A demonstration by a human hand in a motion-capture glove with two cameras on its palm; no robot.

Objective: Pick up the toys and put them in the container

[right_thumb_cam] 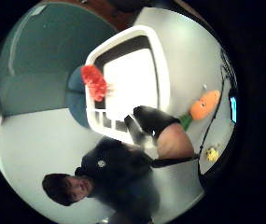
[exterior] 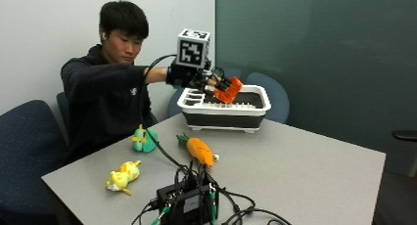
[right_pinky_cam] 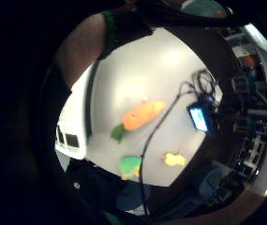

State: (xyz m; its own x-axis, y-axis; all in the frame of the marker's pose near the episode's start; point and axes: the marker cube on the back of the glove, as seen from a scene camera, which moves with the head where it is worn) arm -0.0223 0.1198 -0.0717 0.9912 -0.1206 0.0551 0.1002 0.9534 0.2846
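Observation:
My gloved right hand (exterior: 194, 76) is stretched out over the near left corner of the white and black container (exterior: 224, 108). A red-orange toy (exterior: 228, 90) hangs tilted just past the straightened fingertips, above the container's inside. In the thumb side view this red-orange toy (right_thumb_cam: 94, 82) shows by the container rim (right_thumb_cam: 163, 70), with no finger around it and the thumb (right_thumb_cam: 153, 120) well apart from it. Three toys lie on the table: an orange carrot (exterior: 200, 150), a green toy (exterior: 142, 139) and a yellow toy (exterior: 124, 176).
A black device (exterior: 186, 200) with a bundle of cables sits at the table's front edge, and one cable runs back between the carrot and the green toy. Blue chairs stand behind the container and at the left.

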